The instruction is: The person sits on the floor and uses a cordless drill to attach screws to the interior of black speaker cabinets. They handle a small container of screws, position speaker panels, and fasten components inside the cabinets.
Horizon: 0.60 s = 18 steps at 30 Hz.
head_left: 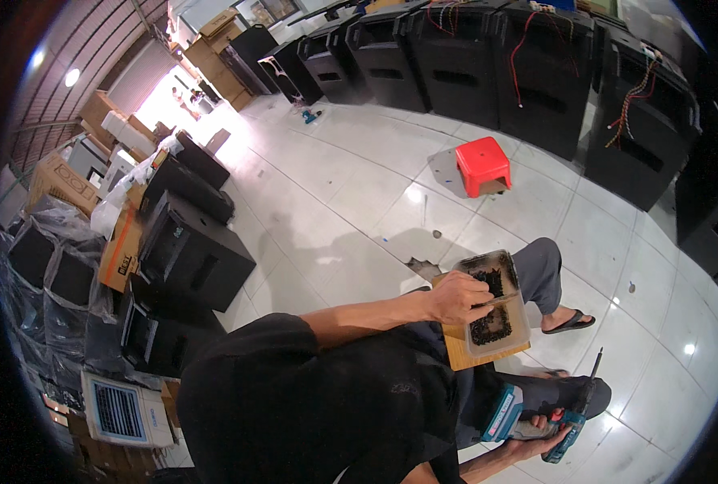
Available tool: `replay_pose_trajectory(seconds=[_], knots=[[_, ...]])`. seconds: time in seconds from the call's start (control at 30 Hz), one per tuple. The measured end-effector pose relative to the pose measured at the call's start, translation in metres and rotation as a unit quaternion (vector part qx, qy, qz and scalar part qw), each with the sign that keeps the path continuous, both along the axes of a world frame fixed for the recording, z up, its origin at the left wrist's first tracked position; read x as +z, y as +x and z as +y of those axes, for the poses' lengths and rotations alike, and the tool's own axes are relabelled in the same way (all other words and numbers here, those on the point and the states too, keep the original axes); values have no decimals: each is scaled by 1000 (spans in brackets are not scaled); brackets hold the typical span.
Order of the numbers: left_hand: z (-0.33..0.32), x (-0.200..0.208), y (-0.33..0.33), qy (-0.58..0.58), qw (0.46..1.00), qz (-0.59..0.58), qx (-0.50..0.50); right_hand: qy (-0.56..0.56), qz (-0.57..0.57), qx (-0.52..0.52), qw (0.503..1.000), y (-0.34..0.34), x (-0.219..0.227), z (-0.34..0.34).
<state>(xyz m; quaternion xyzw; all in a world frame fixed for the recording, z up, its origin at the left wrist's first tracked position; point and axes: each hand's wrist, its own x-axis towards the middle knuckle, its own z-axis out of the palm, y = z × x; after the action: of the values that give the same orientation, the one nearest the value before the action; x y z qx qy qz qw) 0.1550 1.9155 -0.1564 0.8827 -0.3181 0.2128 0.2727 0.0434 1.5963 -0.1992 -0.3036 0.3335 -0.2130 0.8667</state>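
Note:
My left hand (pixel 459 298) is closed, fingertips together, over the middle of a translucent plastic box (pixel 522 323) with two compartments. Small dark pieces, apparently screws (pixel 490 327), lie in both compartments. Whatever the fingertips pinch is too small to tell. Under the box is a wooden board (pixel 461 352) beside my thigh. Lower right, my right hand (pixel 539 436) is wrapped round the grip of a teal and black cordless drill (pixel 500 411). Its long bit (pixel 596 375) points up and away, over my knee.
A red plastic stool (pixel 483 165) stands on the white tiled floor ahead. Large black speaker cabinets (pixel 455 73) line the far side, some with loose wires (pixel 634 101) hanging out. More black cabinets (pixel 193 250), cardboard boxes (pixel 64 181) and plastic-wrapped goods crowd the left.

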Motion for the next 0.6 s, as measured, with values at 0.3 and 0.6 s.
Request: replay_pose_trajectory(seconds=[0.3, 0.6], knots=[[155, 14, 11, 47, 999, -13, -19, 5, 47, -18, 999, 14, -36, 146], [342, 2, 10, 86, 994, 60, 15, -8, 96, -30, 995, 22, -18, 329]])
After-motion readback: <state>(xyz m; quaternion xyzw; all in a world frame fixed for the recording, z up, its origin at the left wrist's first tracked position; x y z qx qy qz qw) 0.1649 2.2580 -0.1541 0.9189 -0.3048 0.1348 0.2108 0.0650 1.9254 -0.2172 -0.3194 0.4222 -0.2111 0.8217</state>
